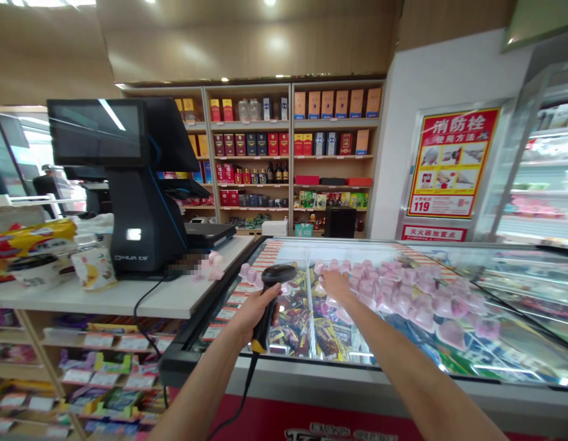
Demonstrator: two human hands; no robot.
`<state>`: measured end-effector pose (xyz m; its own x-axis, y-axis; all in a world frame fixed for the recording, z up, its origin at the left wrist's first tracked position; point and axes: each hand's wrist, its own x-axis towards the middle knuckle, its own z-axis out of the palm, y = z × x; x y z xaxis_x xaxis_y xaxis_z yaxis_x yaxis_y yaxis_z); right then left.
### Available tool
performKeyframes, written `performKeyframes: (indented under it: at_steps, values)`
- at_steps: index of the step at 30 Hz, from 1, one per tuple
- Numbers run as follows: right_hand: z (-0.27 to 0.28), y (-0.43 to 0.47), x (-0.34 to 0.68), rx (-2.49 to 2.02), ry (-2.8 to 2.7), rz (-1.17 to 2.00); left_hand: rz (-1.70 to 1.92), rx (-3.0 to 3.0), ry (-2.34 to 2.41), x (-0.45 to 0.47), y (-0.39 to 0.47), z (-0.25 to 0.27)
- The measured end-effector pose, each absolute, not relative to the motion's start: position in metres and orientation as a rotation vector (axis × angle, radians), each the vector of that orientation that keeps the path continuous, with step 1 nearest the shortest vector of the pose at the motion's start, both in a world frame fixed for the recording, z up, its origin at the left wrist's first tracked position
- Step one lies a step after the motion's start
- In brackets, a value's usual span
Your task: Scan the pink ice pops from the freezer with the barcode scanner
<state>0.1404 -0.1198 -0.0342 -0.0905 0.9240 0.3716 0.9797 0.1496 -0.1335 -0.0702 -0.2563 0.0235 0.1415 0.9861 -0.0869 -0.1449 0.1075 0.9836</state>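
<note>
My left hand is wrapped round the handle of a black and yellow barcode scanner, its head tilted up over the freezer. A cable runs down from the scanner's grip. My right hand reaches over the chest freezer's glass top, fingers curled together at a small pink translucent cup near the left end of the group. Its fingertips are small in view, so the hold is partly hidden. Many more pink cups lie in rows on the glass to the right of my hand.
A black checkout terminal stands on the white counter at the left, with several pink cups by its base. Wrapped ice creams show through the glass. Shelves of boxed bottles line the back wall.
</note>
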Motion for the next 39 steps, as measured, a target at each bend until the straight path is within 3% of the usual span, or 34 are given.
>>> performKeyframes:
  at_steps: [5, 12, 17, 25, 33, 39]
  values:
    - [-0.031, -0.116, 0.135, -1.614, -1.921, 0.014, 1.124, 1.074, 1.087, -0.081, -0.268, 0.029]
    - [-0.018, -0.111, 0.126, -0.866, -0.937, 1.227, 1.112, 1.077, 1.077, -0.093, -0.282, 0.032]
    - [-0.022, -0.115, 0.122, -0.606, -0.787, 1.44, 1.05, 1.122, 1.022, -0.094, -0.293, 0.033]
    - [-0.036, -0.119, 0.118, -0.669, -0.836, 1.373, 1.032, 1.179, 0.981, -0.084, -0.294, 0.042]
    - [-0.06, -0.121, 0.083, -1.238, -1.496, 0.376, 1.107, 1.103, 1.125, -0.099, -0.282, 0.031]
    - [-0.071, -0.113, 0.047, -1.385, -1.645, 0.163, 1.126, 1.017, 1.158, -0.114, -0.279, 0.029]
